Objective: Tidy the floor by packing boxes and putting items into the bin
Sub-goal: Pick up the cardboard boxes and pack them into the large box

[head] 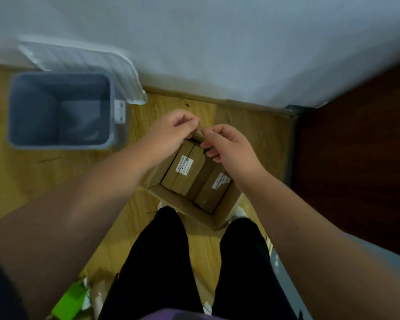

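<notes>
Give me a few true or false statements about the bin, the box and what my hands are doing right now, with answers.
1. The bin has its lid open. True.
2. The bin stands to the right of the cardboard box. False: it stands to the box's left.
3. The left hand and the right hand both pinch a cardboard piece at the box's far edge. True.
4. The cardboard box is empty. False: it holds smaller boxes with white labels.
5. A green item lies on the floor. True.
</notes>
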Demonstrator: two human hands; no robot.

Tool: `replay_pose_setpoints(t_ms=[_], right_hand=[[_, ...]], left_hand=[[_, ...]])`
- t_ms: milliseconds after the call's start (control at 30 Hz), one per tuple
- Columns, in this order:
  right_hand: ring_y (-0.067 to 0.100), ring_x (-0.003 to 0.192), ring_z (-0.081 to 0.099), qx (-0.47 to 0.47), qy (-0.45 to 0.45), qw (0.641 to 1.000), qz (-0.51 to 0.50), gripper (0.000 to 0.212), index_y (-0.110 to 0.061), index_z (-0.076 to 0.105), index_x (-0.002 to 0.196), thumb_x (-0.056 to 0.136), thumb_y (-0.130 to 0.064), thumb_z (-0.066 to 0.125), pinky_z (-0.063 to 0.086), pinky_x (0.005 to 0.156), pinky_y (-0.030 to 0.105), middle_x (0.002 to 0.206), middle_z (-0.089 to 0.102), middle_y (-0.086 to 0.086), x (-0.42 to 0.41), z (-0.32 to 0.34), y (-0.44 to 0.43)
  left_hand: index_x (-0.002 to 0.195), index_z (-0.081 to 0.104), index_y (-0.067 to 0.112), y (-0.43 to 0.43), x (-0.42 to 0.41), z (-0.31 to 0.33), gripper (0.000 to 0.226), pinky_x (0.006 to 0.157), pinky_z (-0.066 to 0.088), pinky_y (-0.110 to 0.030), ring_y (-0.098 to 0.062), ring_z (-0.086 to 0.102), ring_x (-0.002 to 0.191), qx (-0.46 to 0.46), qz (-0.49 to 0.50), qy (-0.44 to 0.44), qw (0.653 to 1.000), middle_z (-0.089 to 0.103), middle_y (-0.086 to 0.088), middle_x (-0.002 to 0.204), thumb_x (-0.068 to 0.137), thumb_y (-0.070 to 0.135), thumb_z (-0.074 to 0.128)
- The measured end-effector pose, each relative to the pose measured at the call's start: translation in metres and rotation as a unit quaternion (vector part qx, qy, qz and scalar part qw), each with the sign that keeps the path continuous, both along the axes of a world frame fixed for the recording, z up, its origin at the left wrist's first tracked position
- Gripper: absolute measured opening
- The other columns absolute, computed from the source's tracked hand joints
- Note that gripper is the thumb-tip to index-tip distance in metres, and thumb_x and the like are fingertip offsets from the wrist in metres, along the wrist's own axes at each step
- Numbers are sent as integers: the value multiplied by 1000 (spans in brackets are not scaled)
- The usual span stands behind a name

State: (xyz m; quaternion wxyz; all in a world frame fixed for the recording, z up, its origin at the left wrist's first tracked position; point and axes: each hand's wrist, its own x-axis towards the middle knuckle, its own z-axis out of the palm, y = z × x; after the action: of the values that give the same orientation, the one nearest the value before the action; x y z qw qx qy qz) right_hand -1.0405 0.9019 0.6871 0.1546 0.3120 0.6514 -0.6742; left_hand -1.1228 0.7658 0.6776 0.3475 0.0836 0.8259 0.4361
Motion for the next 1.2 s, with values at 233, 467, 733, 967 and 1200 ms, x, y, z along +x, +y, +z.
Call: replay_pose_setpoints(t_ms=[233, 467, 733, 967, 1200], right_hand=[[7, 67, 55, 28, 47, 983, 177, 13, -14, 65, 96, 94, -26, 60, 46, 62, 22, 80, 65, -3, 20, 52, 9], [6, 69, 58, 23, 81, 912, 402, 4, -23, 63, 91, 92, -26, 61, 47, 58, 17, 85, 69, -3, 80, 92, -99], [6, 64, 53, -41, 74, 758, 647, 4, -16, 59, 91, 94, -19, 59, 38, 45, 8, 85, 63, 4, 253, 118, -249], [10, 69, 57, -39, 64, 621, 780, 6, -25, 63, 88, 93, -24, 60, 43, 52, 15, 87, 68, 1, 441, 114, -287], [10, 71, 56, -22, 64, 578, 813, 8, -26, 61, 84, 92, -25, 62, 37, 43, 6, 88, 67, -2, 567, 106, -296]], left_hand=[[96, 66, 25, -9, 94, 42, 13, 66, 51, -14, -2, 64, 79, 63, 258, 13, 964, 70, 5, 92, 98, 23, 54], [89, 62, 31, -88, 231, 81, 15, 75, 48, -28, -14, 62, 84, 43, 479, 42, 876, 70, 0, 97, 97, 22, 54], [85, 62, 26, -191, 456, 114, 18, 69, 46, -27, -10, 58, 73, -3, 723, 76, 687, 65, 5, 83, 98, 16, 53], [87, 65, 26, -190, 678, 110, 19, 62, 47, -24, -11, 61, 74, -8, 835, 64, 547, 67, -2, 88, 99, 18, 53], [85, 65, 27, -181, 801, 102, 17, 76, 47, -32, -13, 62, 82, -8, 848, 49, 528, 70, -4, 94, 96, 22, 54]])
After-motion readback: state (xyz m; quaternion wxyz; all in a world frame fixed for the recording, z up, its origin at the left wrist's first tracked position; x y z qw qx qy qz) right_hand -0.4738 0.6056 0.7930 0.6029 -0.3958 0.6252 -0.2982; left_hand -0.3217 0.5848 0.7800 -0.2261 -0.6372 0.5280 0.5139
